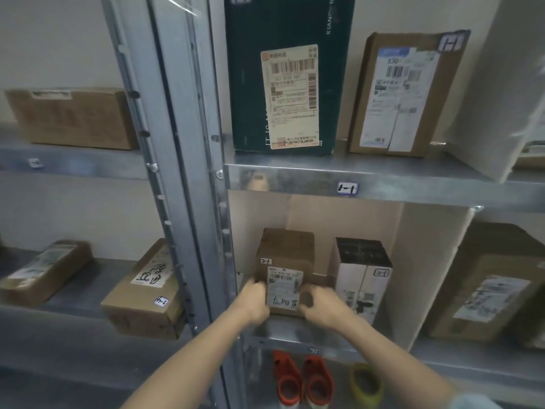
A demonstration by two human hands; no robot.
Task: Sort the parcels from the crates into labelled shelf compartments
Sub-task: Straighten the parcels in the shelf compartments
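My left hand (255, 302) and right hand (323, 307) gripped the small brown cardboard parcel (284, 255) by its lower corners, on the grey metal shelf (295, 330) beside a black-and-white carton (362, 276). Other parcels sat shelved; I judged this one nearly placed, crates unseen.

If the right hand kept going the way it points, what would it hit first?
The right hand grips the parcel, so that comes first. Behind the parcel the way looks free up to the back wall, though depth is hard to judge.
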